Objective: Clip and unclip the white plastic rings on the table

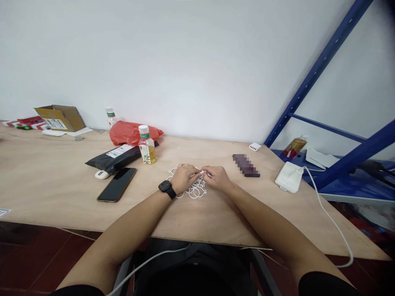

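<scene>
A loose pile of thin white plastic rings (195,192) with small knobs lies on the wooden table in front of me. My left hand (184,177), with a black watch on its wrist, is over the pile, thumb and fingers pinched together. My right hand (216,177) meets it fingertip to fingertip at the pile's right side. Between the two pinches a small white part of a ring (202,172) shows; the fingers hide most of it.
Left of the pile are a drink bottle (147,148), a phone (117,185), a black parcel (108,161), a red plastic bag (126,132) and a cardboard box (69,117). To the right lie a pixelated dark object (246,165) and a white power bank (289,176) with a cable. A blue rack (308,78) stands beyond.
</scene>
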Demonstrator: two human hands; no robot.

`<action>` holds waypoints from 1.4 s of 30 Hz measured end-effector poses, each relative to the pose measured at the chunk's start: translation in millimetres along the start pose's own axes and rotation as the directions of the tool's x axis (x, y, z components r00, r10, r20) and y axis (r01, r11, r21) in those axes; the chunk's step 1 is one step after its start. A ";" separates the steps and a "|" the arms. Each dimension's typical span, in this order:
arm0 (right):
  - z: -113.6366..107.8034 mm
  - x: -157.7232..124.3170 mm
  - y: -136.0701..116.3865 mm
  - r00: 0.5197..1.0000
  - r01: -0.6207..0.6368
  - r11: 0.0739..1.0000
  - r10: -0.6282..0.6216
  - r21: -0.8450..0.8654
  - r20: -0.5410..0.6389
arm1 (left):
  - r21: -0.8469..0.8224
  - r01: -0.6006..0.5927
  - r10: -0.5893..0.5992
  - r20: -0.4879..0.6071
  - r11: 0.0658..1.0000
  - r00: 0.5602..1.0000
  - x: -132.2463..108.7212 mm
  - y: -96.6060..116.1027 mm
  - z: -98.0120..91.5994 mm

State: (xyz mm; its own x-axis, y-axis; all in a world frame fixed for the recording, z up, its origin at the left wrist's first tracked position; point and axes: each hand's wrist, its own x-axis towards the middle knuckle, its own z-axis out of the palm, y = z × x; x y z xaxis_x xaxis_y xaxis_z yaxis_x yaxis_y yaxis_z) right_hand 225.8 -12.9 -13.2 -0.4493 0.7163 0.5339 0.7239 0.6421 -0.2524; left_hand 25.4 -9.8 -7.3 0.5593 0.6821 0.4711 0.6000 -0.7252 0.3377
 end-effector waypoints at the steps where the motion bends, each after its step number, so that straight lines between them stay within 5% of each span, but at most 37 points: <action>1: 0.3 0.2 -0.5 1.000 -0.004 1.000 0.004 0.006 -0.006 | 0.002 -0.002 0.002 0.000 1.000 1.000 0.1 -0.4 0.5; 42: 3.9 0.9 1.6 0.995 -0.047 0.988 0.060 0.147 -0.083 | -0.020 -0.044 0.044 -0.011 0.999 0.999 0.2 -1.9 2.0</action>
State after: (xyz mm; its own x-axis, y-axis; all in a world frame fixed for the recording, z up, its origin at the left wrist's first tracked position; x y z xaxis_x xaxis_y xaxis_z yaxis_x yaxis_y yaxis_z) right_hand 224.6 -10.3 -16.3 -0.3596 0.7284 0.5831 0.6594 0.6406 -0.3936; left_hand 25.5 -8.1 -9.5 0.5791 0.6484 0.4943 0.5632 -0.7565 0.3325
